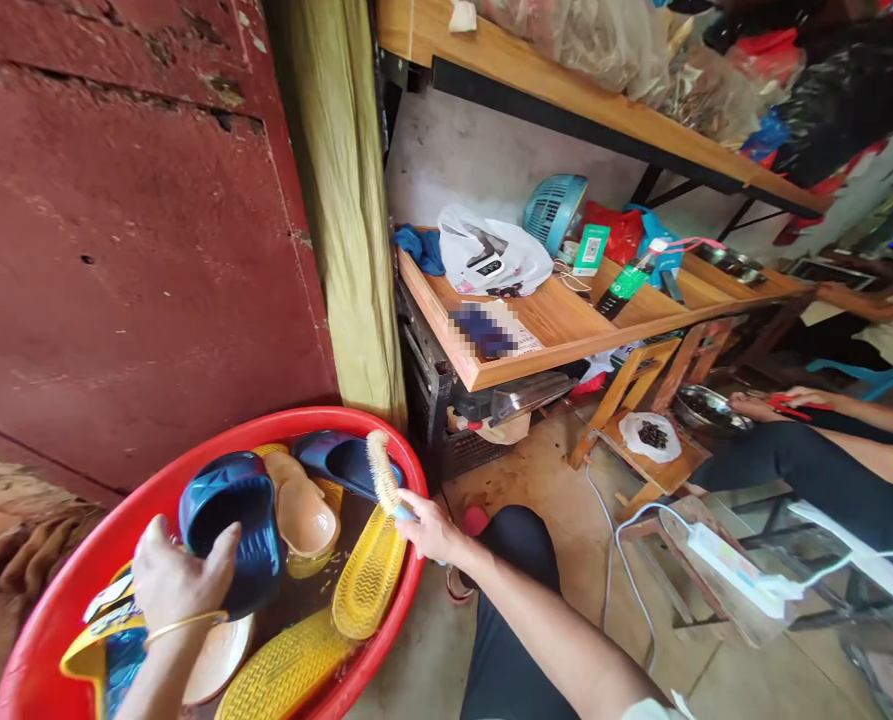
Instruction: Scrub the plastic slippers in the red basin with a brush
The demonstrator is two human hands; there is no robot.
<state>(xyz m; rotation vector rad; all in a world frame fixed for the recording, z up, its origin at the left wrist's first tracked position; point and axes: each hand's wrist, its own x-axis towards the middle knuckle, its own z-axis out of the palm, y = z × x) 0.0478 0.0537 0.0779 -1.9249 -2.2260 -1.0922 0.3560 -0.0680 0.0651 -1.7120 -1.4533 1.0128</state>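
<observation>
Over red basin (48, 640): left hand (180, 575) grips blue slipper (260, 535), right hand (432, 530) grips brush (380, 465) — scrubbing apparently unfinished, yellow slippers (371, 575) inside.

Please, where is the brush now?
In the head view, the right hand holds the brush at the right side of the tub, near a yellow slipper.

left wrist: slim gold-toned bangle (180, 627) | right sleeve (652, 710): pale | trousers (498, 660): dark

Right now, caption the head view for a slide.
Left hand holds a blue slipper, right hand a brush, over a red basin.
</observation>
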